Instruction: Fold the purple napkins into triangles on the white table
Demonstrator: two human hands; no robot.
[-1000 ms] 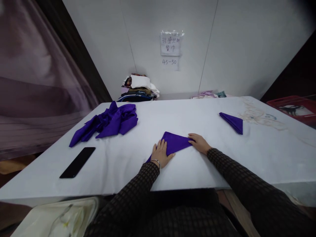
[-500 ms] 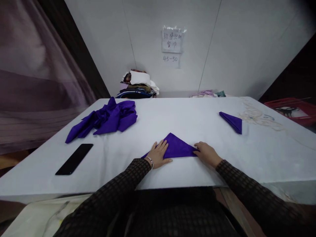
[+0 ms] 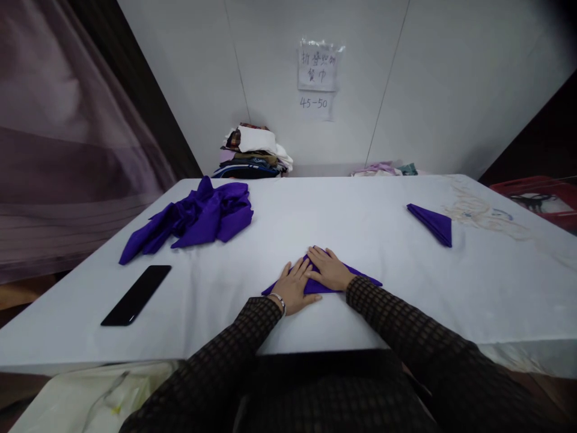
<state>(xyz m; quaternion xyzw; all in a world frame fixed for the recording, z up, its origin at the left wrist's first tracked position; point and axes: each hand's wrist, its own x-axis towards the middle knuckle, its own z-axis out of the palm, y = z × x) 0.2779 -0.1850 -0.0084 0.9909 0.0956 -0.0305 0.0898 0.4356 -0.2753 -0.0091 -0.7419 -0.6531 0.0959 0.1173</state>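
Note:
A purple napkin [image 3: 354, 275], folded to a flat triangle, lies near the front of the white-covered table, its peak pointing away from me. My left hand [image 3: 295, 287], with a bracelet at the wrist, rests flat on the napkin's left part, fingers spread. Flat across the middle and peak lies my right hand [image 3: 330, 269], its fingers stretched out and close beside the left fingers. Both hands cover much of the cloth. Another purple napkin [image 3: 433, 224], folded into a narrow pointed shape, lies at the right. A rumpled heap of purple napkins [image 3: 198, 216] is at the left.
A black phone [image 3: 136, 294] lies on the white tablecloth [image 3: 315, 210] at the left. Folded clothes [image 3: 255, 153] are stacked beyond the far edge. A red basket [image 3: 536, 195] stands past the right edge. Handwritten paper signs [image 3: 317, 72] hang on the wall.
My right hand has left the napkin's right corner and moved left and away from me onto its peak. My left hand still presses the left part.

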